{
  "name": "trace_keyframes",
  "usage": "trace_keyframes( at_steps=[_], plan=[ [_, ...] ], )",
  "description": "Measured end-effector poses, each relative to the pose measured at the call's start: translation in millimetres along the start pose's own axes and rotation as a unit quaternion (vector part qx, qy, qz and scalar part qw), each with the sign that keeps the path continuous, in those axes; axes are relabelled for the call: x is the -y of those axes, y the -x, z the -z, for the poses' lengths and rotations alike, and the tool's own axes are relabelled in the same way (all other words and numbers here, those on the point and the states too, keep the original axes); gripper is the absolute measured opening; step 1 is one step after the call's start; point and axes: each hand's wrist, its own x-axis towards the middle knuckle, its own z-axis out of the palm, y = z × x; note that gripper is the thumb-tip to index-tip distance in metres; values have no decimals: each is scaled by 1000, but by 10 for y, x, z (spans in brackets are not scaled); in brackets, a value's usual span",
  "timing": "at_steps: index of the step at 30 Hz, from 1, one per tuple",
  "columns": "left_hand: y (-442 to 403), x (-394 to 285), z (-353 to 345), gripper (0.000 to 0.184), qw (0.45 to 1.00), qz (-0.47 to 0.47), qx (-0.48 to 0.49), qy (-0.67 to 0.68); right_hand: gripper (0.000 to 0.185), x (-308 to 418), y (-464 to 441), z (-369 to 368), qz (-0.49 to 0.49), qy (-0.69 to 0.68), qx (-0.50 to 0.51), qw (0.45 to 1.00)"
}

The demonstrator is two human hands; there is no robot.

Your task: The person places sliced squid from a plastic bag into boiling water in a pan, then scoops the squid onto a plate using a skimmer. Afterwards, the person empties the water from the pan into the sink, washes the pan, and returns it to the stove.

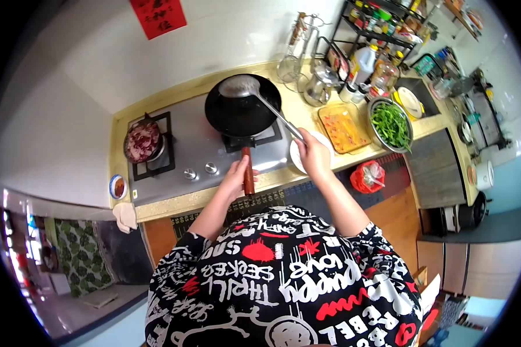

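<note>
A black wok (231, 120) sits over the right burner of the stove, its wooden handle (248, 184) pointing towards me. My left hand (235, 177) is closed around that handle. In my right hand (314, 152) is the long handle of a metal wok spatula (239, 86), whose broad head hangs over the far part of the wok. Beneath my right hand, a white plate (297, 158) is partly covered. A bowl of reddish sliced meat (143, 140) stands at the left burner.
Right of the stove are a glass dish of orange-yellow food (344, 128) and a metal bowl of cut greens (389, 122). Behind them stand a metal pitcher (320, 87), bottles (363, 61) and a spice rack (382, 26). A small bowl (118, 187) and cloth (124, 216) lie at the left edge.
</note>
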Motion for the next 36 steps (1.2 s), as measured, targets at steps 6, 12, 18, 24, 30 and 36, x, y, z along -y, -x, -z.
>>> trace_keyframes(
  at_steps=[6,12,18,24,30,36],
  plan=[
    [87,-43,214,58,996,-26,-86,-7,31,79,119,20,-26,17,-4,1000],
    [144,-50,303,41,982,-127,-128,-59,30,160,189,88,-59,31,-13,998],
    [140,-6,319,35,957,-244,-141,-64,27,152,259,22,-74,38,-19,996],
    [438,-201,97,30,891,-410,-166,-102,25,-74,216,162,-54,28,-2,998],
    [783,-444,-575,23,805,-514,-185,-231,36,-834,363,494,-170,7,-124,978],
    [652,-246,-1142,22,830,-477,-173,-230,36,-2051,545,660,-267,74,-98,956]
  ],
)
